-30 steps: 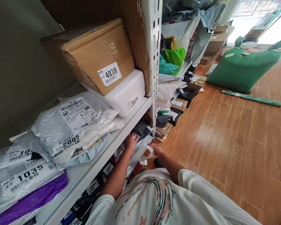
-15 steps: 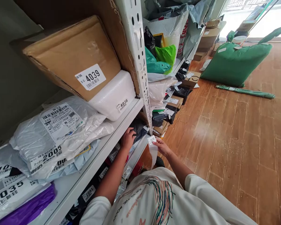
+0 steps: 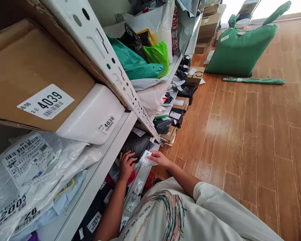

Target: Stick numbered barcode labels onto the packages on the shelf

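On the lower shelf, my left hand rests its spread fingers against the near side of a black plastic parcel. My right hand pinches a white label sticker printed 2010, with a pale backing strip under it. The sticker is close to the parcel's right end; whether they touch I cannot tell. Below my left arm lie dark parcels with labels such as 2001, partly hidden by the arm.
The upper shelf holds a cardboard box marked 4039, a white foam-wrapped package marked 4038 and plastic mailers. A perforated white post stands between shelf bays. A green sack sits on the wooden floor.
The view has shifted closer to the shelf. My right hand has brought the label sticker leftward to the black parcel, and my left hand's fingers have spread against that parcel.
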The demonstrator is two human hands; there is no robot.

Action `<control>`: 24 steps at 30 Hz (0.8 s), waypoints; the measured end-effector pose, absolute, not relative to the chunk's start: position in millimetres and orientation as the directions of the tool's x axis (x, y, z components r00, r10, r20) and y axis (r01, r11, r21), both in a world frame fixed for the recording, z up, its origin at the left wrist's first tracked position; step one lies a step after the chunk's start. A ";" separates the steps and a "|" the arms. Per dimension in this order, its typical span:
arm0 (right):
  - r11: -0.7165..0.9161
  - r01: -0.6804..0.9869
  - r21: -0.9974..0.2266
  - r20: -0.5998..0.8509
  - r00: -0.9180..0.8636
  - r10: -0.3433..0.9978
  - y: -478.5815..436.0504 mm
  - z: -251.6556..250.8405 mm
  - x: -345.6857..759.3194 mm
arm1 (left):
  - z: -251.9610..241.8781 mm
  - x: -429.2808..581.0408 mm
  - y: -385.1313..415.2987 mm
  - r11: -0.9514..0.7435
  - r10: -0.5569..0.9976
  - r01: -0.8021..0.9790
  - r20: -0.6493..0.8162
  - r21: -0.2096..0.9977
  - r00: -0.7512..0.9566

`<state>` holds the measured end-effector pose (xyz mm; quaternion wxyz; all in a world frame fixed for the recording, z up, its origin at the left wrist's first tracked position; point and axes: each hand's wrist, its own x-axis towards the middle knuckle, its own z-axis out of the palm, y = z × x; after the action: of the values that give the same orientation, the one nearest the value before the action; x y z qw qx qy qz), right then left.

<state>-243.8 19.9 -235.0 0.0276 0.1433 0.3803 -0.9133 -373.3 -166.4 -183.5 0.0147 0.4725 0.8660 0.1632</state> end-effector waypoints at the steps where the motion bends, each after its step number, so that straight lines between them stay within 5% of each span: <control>1: -0.706 0.151 -0.692 -0.265 -0.963 0.054 18.5 -236.1 -248.3 | -185.7 -372.1 -167.3 0.505 0.825 0.815 0.119 0.285 -0.553; 24: -0.729 0.133 -0.671 -0.200 -0.980 0.006 16.1 -257.6 -288.8 | -214.4 -362.4 -179.7 0.507 0.836 0.853 0.170 0.119 -0.521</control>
<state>-288.8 16.1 -257.6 0.0342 0.0945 0.3664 -0.9250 -362.4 -179.7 -214.4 -0.0452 0.4873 0.8670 0.0939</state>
